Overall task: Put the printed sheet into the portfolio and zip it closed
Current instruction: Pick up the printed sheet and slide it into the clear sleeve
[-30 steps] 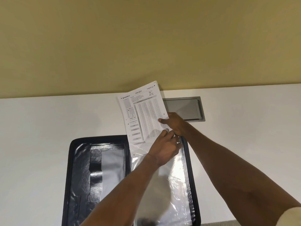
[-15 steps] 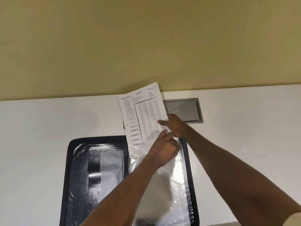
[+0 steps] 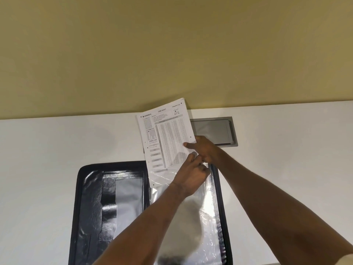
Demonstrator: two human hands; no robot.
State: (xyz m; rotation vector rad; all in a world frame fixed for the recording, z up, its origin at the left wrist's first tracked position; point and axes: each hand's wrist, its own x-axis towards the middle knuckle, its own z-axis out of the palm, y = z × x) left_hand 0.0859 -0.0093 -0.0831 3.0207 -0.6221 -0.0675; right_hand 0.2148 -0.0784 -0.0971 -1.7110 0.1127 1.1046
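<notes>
A black portfolio [image 3: 89,197] lies open on the white table, its left half showing shiny black pockets. Its right half holds a clear plastic sleeve [image 3: 208,222]. The printed sheet [image 3: 166,134], a form with tables, stands slanted above the sleeve's top edge, its lower end inside the sleeve's mouth. My right hand [image 3: 205,148] pinches the sheet's right edge, thumb on the print. My left hand [image 3: 191,176] grips the sleeve's top edge next to it, fingers touching the right hand. No zip puller shows.
A grey metal cable flap [image 3: 215,131] is set into the white table [image 3: 286,159] just behind the sheet. A yellow wall [image 3: 172,54] rises at the table's far edge. The portfolio's near end runs out of view at the bottom.
The sheet and both hands have stayed nearly as they were; the sheet sits slightly lower in the sleeve's mouth, and the view has shifted a little.
</notes>
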